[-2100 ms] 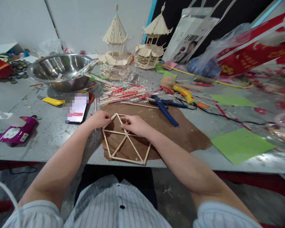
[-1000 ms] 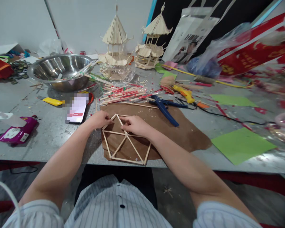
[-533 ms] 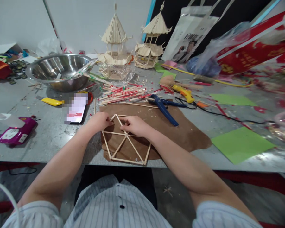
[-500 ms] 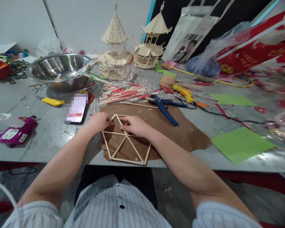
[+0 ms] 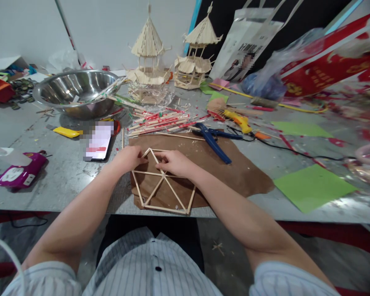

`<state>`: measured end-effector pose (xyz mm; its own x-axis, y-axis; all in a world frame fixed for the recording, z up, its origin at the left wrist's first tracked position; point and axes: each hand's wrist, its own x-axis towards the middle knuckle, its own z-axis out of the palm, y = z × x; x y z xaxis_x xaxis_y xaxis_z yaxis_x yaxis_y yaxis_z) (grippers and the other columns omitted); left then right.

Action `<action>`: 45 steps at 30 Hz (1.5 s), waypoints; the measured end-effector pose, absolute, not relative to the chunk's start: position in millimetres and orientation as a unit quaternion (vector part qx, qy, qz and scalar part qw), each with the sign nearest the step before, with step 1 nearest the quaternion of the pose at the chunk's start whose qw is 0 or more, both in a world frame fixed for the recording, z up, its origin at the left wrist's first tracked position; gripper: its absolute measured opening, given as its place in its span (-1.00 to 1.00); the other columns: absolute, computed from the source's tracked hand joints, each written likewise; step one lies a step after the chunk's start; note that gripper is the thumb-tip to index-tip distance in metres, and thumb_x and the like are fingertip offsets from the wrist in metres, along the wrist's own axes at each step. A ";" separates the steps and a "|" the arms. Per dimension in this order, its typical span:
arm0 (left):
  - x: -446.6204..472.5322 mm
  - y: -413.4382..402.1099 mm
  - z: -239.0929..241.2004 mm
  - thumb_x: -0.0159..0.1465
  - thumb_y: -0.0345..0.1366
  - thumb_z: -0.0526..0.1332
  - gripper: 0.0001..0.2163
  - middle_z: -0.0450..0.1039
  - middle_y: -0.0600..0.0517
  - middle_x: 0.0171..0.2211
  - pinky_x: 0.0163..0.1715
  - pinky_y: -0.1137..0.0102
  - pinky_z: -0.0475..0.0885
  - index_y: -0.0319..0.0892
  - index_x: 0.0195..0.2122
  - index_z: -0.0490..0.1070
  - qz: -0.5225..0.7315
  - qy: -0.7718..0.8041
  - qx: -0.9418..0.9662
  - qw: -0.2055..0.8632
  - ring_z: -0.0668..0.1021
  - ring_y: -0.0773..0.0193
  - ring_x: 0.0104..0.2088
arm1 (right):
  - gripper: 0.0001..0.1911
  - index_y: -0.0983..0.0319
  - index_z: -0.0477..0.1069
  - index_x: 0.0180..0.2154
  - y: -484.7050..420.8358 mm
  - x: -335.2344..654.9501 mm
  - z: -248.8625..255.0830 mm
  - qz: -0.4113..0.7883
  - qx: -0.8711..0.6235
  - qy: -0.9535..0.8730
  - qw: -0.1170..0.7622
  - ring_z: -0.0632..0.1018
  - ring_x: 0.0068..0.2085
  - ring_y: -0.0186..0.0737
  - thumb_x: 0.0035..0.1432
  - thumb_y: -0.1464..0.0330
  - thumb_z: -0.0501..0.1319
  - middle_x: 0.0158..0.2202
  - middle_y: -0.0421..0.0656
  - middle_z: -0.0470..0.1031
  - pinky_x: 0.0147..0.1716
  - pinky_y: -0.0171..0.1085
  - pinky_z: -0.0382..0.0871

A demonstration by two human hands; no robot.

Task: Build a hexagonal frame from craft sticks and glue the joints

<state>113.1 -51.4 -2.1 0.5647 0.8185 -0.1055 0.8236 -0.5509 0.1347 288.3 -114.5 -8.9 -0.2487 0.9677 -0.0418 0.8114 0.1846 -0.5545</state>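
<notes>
A hexagonal frame of thin wooden sticks (image 5: pixel 165 209), with spokes crossing at its centre, lies on a brown sheet (image 5: pixel 243 176) at the table's near edge. My left hand (image 5: pixel 132 158) pinches the frame's upper left side, fingers closed around the stick. On the upper spoke, just above the centre joint, my right hand (image 5: pixel 174 163) has its fingertips closed; its palm covers part of the frame's right side. Beyond the hands rests a blue-handled cutting tool (image 5: pixel 216 144), and a heap of wooden sticks in red wrappers (image 5: pixel 160 122) lies farther back.
Two stick-built pagoda models (image 5: pixel 148 45) stand at the back. Left are a steel bowl (image 5: pixel 77 109), a phone (image 5: pixel 99 142), a yellow cutter (image 5: pixel 66 131) and a purple packet (image 5: pixel 23 170). A yellow glue gun (image 5: pixel 239 120) with a black cord and green paper (image 5: pixel 314 187) lie right.
Both hands keep their places on the stick frame. The whole view has shifted very slightly; nothing else visibly differs.
</notes>
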 end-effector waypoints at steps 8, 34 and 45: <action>112.7 -50.0 -3.0 0.07 -0.09 0.08 -0.73 0.45 0.00 -0.41 -0.47 0.47 0.23 -0.16 -0.34 0.37 -0.021 0.470 0.877 0.101 0.45 0.27 -0.40 | -0.56 0.16 0.33 -0.05 -114.9 288.5 -7.8 0.237 -0.591 -0.753 0.164 0.37 -0.50 -0.38 -0.05 0.32 0.13 -0.53 -0.25 0.45 -0.50 -0.42 0.11; 114.4 -54.9 -1.6 0.11 -0.10 -0.01 -0.74 0.45 -0.03 -0.40 -0.50 0.42 0.23 -0.15 -0.39 0.35 -0.024 0.476 0.877 0.065 0.47 0.20 -0.39 | -0.54 0.18 0.31 -0.03 -115.2 288.1 -6.8 0.239 -0.593 -0.755 0.148 0.40 -0.47 -0.37 -0.04 0.28 0.14 -0.49 -0.23 0.48 -0.49 -0.42 0.13; 114.0 -53.9 -2.8 0.10 -0.08 0.00 -0.74 0.45 -0.02 -0.38 -0.49 0.41 0.24 -0.13 -0.40 0.34 -0.037 0.476 0.877 0.061 0.46 0.21 -0.38 | -0.53 0.18 0.31 -0.03 -114.4 288.1 -7.8 0.240 -0.592 -0.755 0.148 0.41 -0.48 -0.37 -0.05 0.29 0.14 -0.50 -0.24 0.48 -0.50 -0.42 0.12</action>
<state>114.0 -53.9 -2.8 0.5446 0.8298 -0.1221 0.8387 -0.5400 0.0712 288.1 -114.4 -7.8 -0.2545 0.9651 -0.0617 0.8230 0.1826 -0.5379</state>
